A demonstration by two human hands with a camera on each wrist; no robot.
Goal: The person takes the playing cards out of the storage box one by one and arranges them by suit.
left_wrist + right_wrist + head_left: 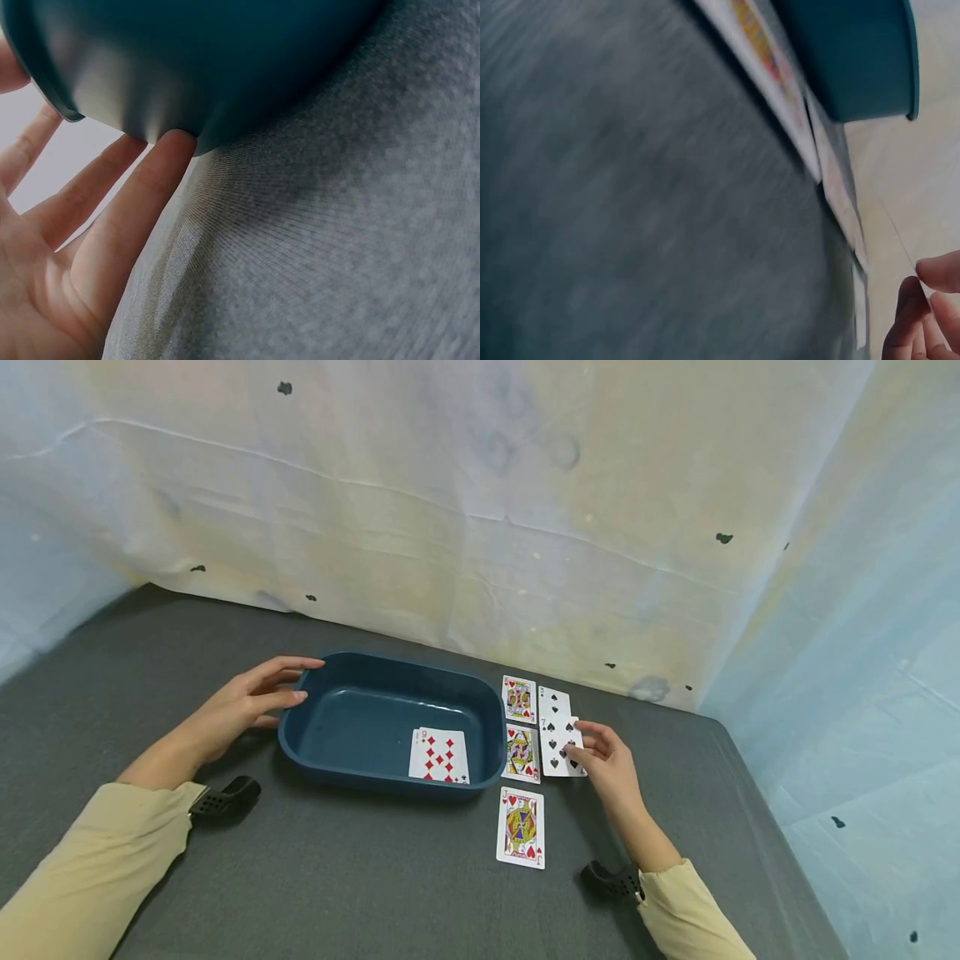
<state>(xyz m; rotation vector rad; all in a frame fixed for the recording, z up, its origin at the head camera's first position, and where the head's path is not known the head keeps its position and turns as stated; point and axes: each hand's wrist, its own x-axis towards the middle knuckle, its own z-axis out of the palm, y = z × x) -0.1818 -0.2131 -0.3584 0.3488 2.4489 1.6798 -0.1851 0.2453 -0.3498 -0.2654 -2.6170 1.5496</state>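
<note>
My right hand (611, 768) pinches a seven of spades (555, 745) between thumb and fingers. In the right wrist view this card shows edge-on as a thin line. It overlaps another spade card (554, 697) behind it, whose lower part is hidden. My left hand (243, 702) is at the left end of a dark blue plastic basin (390, 670), its fingers extended. Fingertips (178, 139) rest against the basin's outer wall in the left wrist view. Inside the basin's front right lies a nine of diamonds (442, 756) on at least one other card.
Right of the basin, a king of hearts (519, 699), a queen of hearts (521, 753) and a jack of hearts (521, 828) form a column on the grey table (360, 877). A pale sheet (450, 485) hangs behind the table's far edge.
</note>
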